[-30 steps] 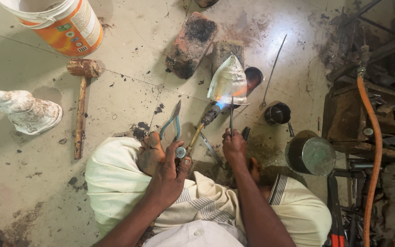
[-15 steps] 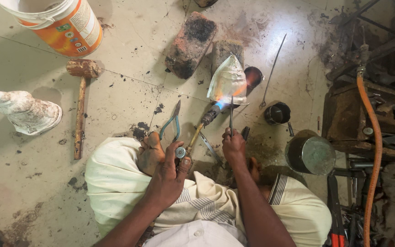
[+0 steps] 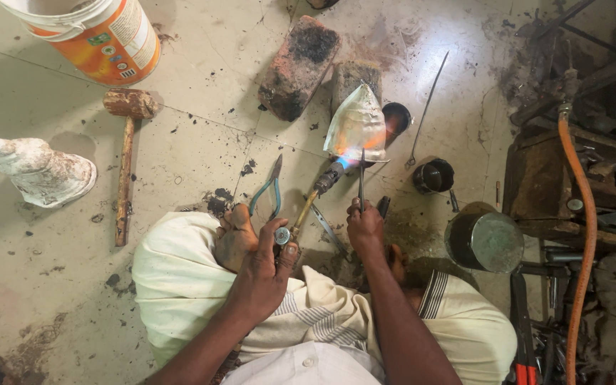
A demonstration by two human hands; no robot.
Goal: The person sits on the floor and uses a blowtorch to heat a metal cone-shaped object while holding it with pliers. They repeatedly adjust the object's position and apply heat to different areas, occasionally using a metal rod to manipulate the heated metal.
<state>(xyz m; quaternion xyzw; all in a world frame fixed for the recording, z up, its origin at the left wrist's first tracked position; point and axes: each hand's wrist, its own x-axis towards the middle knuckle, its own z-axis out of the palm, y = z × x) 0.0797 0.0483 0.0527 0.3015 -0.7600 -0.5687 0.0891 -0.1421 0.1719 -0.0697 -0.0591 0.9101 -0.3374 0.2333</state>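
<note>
My left hand (image 3: 265, 267) grips the brass handle of a gas torch (image 3: 315, 196), which points up and right with a blue flame at its tip. The flame plays on the lower edge of a shiny, conical metal piece (image 3: 356, 127) that leans against a dark brick (image 3: 354, 75). My right hand (image 3: 365, 227) holds thin tweezers (image 3: 361, 178) upright, their tips at the heated edge beside the flame. Both hands rest above my folded legs in pale cloth (image 3: 172, 285).
Green-handled pliers (image 3: 269, 189) lie left of the torch. A wooden mallet (image 3: 124, 153), a white plaster figure (image 3: 33, 170) and an orange-and-white bucket (image 3: 98, 36) are at the left. A scorched brick (image 3: 299, 65), small black cups (image 3: 433, 175), a metal pot (image 3: 485, 241) and an orange hose (image 3: 584, 235) stand nearby.
</note>
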